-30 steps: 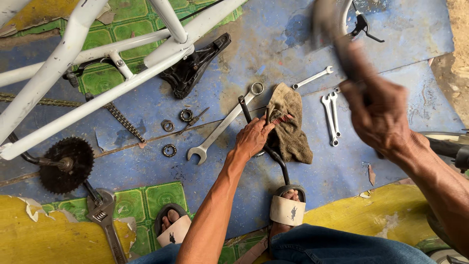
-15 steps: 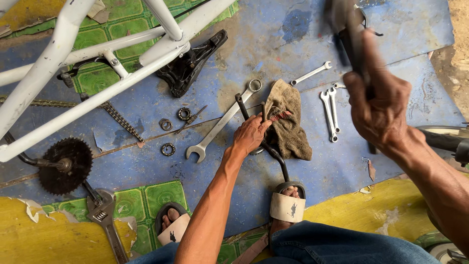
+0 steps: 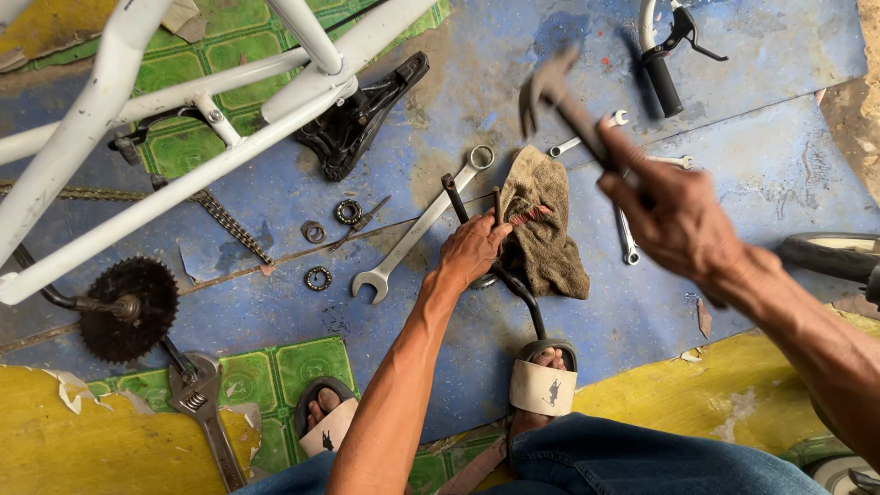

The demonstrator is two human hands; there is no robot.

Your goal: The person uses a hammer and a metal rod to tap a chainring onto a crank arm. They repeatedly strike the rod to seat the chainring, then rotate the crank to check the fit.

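Hammer [image 3: 555,92]: the right hand [image 3: 683,215] is closed round its handle and holds it raised above the floor, head up and blurred, over the blue mat [image 3: 752,137]. Below it the left hand [image 3: 472,249] presses down on a black fork [image 3: 513,280], fingers curled over the dark bent part where it meets a brown rag [image 3: 545,229]; whether the fingers close fully round it cannot be told. The fork's lower end runs to the person's right foot in a sandal [image 3: 543,380]. Just left of the left hand lies a long spanner [image 3: 417,229], slanting, its ring end up by the rag. Further left lie small bearing rings [image 3: 318,277] and a chain [image 3: 229,225]. A white bike frame [image 3: 119,137] crosses the upper left, with a black saddle [image 3: 353,119] under it. A toothed chainring [image 3: 128,307] sits at the left edge, and an adjustable wrench [image 3: 206,417] lies below it. Right of the rag are thin spanners [image 3: 628,243], partly hidden by the right hand. A handlebar grip with brake lever [image 3: 665,64] lies at the top right.
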